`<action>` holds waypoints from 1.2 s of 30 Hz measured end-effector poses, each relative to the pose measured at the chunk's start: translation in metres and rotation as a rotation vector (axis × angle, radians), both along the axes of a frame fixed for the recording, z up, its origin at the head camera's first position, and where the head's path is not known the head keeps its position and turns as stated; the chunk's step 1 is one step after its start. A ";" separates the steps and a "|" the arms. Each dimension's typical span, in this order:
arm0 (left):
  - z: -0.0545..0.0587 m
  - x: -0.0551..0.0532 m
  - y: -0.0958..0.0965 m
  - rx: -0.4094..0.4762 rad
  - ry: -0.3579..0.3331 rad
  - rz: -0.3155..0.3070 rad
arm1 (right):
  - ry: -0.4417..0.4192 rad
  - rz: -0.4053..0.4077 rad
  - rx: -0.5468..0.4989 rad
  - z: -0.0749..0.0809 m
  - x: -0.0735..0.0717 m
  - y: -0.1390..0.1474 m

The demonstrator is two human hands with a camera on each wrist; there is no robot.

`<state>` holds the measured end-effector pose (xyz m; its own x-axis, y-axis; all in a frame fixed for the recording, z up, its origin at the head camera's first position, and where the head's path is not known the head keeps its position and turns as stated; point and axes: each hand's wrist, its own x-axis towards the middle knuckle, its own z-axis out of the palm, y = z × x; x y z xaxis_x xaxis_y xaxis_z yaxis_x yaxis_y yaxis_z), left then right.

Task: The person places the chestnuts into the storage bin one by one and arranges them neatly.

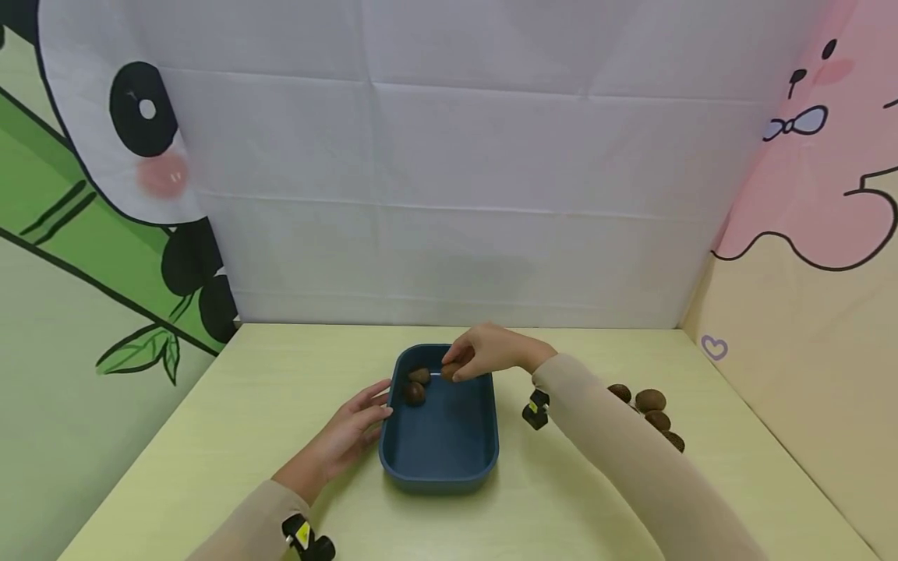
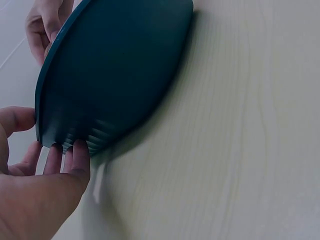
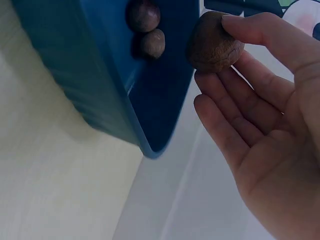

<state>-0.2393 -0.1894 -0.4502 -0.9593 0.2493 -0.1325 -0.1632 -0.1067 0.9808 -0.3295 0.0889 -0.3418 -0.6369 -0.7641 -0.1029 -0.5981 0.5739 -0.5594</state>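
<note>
By the left hand (image 1: 347, 430), fingers extended, the wall of the blue tub (image 1: 449, 485) is touched. Two brown lumps (image 1: 415, 393) are held inside; over the far end, a third brown lump (image 3: 212, 45) is pinched by the right hand (image 1: 494, 348) — placing seems in hand; lowering and release are called for. More brown lumps (image 1: 650, 400) are grouped rightward on the counter (image 1: 751, 483).

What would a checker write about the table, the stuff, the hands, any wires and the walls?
Surface: pale yellow wood-grain table
Job's things: dark blue plastic-looking rounded rectangular tray holding two brown roundish pieces; at least four loose brown pieces beyond the right beige sleeve, some partly hidden
Clutter: nothing seen
Left hand: touches the tray's left wall
Right hand: pinches another brown piece over the tray
Cables: nothing seen
Surroundings: creased white backdrop; panda-like drawing left, pink cartoon right
</note>
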 end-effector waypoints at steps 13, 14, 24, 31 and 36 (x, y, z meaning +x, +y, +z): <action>0.001 0.000 0.000 0.021 -0.006 -0.024 | -0.061 0.004 0.037 -0.028 -0.006 -0.051; 0.001 0.001 0.000 0.023 -0.005 -0.027 | -0.066 0.000 0.036 -0.031 -0.006 -0.053; 0.004 0.002 -0.001 0.024 -0.002 -0.044 | -0.096 -0.010 -0.007 -0.051 -0.006 -0.065; 0.003 0.002 -0.001 0.036 -0.006 -0.045 | -0.120 0.013 -0.026 -0.058 -0.003 -0.070; 0.002 0.002 -0.001 0.045 -0.001 -0.050 | -0.187 0.015 0.034 -0.058 0.000 -0.070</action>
